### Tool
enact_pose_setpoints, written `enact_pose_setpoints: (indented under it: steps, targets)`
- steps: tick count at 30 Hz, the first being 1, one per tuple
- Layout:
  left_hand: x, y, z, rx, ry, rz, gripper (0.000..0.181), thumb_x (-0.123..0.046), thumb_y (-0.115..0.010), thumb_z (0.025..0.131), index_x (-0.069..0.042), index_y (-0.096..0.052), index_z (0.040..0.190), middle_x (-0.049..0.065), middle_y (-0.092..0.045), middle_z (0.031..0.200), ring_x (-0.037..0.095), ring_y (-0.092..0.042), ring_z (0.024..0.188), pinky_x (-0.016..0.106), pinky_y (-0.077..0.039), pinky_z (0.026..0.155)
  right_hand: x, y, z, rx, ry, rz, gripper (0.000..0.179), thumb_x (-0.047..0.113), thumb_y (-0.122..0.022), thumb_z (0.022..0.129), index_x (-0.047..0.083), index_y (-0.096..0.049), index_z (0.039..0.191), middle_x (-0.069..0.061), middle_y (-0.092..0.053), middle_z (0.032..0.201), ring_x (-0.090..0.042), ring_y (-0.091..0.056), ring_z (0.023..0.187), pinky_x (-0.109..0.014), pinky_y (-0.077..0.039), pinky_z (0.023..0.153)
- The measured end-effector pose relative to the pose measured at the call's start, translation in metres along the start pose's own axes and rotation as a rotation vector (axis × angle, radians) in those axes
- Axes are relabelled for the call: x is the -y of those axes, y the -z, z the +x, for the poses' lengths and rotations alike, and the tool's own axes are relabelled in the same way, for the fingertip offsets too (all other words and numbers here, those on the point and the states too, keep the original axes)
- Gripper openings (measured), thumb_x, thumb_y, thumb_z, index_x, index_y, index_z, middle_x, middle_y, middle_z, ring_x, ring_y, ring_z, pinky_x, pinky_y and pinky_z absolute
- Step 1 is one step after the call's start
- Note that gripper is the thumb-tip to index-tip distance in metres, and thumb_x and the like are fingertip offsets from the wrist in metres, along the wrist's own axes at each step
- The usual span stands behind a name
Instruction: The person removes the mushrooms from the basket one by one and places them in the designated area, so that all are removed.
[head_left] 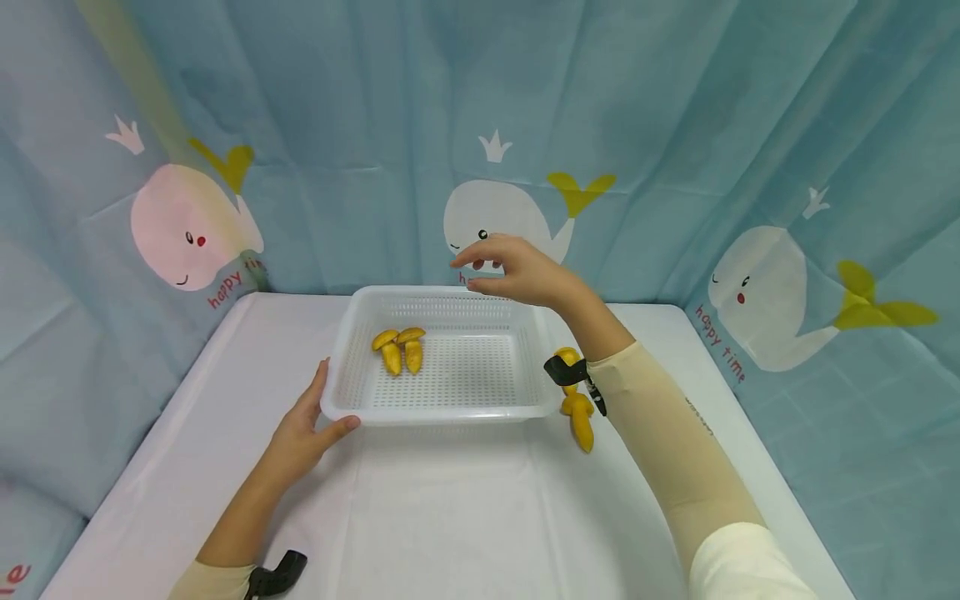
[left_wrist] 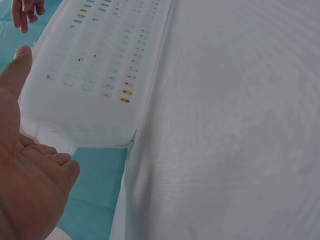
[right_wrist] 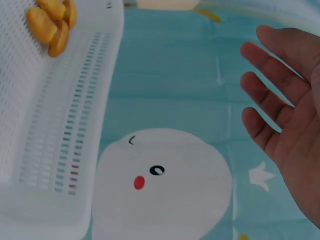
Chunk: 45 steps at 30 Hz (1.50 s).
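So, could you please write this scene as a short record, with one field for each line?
Container: white perforated basket
Inside: two yellow mushrooms, toward its left side
Outside: near mushroom and far mushroom, right of the basket; the far one is partly hidden by a black wrist mount
Left hand: holds the basket's near left corner
Right hand: raised, holding nothing
Surface: white table
Background: blue curtain with printed whales
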<state>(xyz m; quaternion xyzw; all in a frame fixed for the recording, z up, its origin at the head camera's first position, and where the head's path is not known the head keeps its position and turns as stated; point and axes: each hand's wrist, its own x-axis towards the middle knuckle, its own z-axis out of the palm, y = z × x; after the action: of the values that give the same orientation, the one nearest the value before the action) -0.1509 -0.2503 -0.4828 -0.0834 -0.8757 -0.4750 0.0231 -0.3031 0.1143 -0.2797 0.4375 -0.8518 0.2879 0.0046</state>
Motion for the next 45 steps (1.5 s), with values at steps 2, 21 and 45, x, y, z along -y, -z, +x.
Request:
enact_pose_setpoints:
  steps: [2,21,45]
  targets:
    - [0.001,0.000,0.000,0.000,-0.002,-0.005,0.109,-0.031,-0.081,0.089,-0.044,0.000,0.162,-0.005,-0.005,0.172,0.045,-0.013,0.156,0.079,-0.024,0.110,-0.002,-0.005,0.008,0.016,-0.005,0.008,0.033,0.021,-0.071,0.098,0.020,-0.070,0.132,0.005,-0.066,0.131,-0.012,-0.056,0.111,-0.037,-0.050,0.095]
    - [0.000,-0.001,-0.002,-0.002,-0.005,-0.011,0.110,-0.030,-0.082,0.089,-0.039,-0.002,0.163,-0.004,-0.006,0.172,0.045,-0.014,0.155,0.078,-0.025,0.110,-0.039,-0.078,0.067,0.111,-0.070,0.121,0.031,0.020,-0.070,0.099,0.024,-0.069,0.130,0.008,-0.067,0.129,-0.010,-0.060,0.104,-0.029,-0.055,0.084]
    - [0.004,0.000,0.000,-0.009,0.017,0.004,0.111,-0.032,-0.082,0.088,-0.030,-0.002,0.166,0.000,-0.007,0.173,0.046,-0.016,0.155,0.076,-0.026,0.112,-0.080,-0.150,0.097,0.328,-0.216,0.260,0.037,0.012,-0.069,0.098,0.008,-0.066,0.135,-0.007,-0.064,0.139,-0.023,-0.060,0.121,-0.031,-0.054,0.100]
